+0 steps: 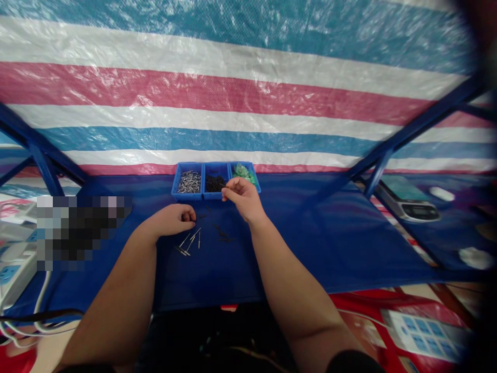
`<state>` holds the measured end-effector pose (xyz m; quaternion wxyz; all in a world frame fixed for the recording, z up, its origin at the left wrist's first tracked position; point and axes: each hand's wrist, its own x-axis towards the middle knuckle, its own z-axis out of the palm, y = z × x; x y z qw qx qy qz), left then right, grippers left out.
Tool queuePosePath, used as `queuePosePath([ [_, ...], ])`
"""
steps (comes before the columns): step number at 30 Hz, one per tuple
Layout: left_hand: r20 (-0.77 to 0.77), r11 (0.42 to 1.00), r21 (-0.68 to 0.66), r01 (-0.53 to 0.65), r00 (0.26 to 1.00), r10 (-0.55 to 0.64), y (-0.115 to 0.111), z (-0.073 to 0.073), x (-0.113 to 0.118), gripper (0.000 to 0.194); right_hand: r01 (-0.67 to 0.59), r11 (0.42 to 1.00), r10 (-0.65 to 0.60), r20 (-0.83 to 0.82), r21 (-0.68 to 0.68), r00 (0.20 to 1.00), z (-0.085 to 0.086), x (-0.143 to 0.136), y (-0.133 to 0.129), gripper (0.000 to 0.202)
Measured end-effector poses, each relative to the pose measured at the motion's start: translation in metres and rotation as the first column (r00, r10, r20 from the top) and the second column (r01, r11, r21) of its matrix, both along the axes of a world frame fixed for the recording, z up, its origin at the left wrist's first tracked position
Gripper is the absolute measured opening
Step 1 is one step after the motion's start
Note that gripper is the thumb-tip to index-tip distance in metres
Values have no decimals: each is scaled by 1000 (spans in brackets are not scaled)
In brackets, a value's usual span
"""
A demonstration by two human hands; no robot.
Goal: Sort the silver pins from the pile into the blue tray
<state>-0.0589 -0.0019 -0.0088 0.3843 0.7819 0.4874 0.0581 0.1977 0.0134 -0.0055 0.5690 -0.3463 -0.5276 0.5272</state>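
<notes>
Three joined blue bins stand at the back of the blue table. The left bin [189, 196] holds silver nail-like pins [189, 182], the middle bin [213, 196] dark screws or pins [215, 182], the right one green items in clear plastic [243, 173]. My right hand [241, 197] is closed at the front of the middle and right bins, thumb and fingers pinched; what they hold is too small to name. My left hand [178, 218] rests near the table with curled fingers, their contents hidden. Loose silver pins [189, 243] and dark pieces [223, 234] lie in front.
Blue metal frame legs [45, 168] flank the table, and a striped plastic sheet [233, 93] hangs behind. A digital scale [417, 210] is at the right. Power strips [17, 274] and white cables [44, 298] lie at the left.
</notes>
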Motion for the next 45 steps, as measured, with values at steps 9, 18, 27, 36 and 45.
queuePosePath([
  [9, 24, 999, -36, -20, 999, 21, -1, 3, 1, 22, 83, 996, -87, 184, 26, 979, -7, 1, -2, 39],
  [18, 7, 999, -13, -32, 999, 32, 1, -1, 1, 23, -396, 903, 146, 747, 167, 648, 9, -7, -23, 17],
  [27, 8, 999, -25, -44, 999, 44, 1, 0, 2, 23, -572, 814, 215, 863, 100, 457, 9, -21, -29, 26],
  [36, -1, 999, -15, -51, 999, 51, 2, 0, 2, 22, -597, 800, 230, 888, 61, 399, 9, -30, -35, 23],
  [45, 5, 999, -6, -53, 999, 54, 1, 0, 3, 19, -403, 907, 113, 853, 120, 509, 18, -5, -27, 17],
])
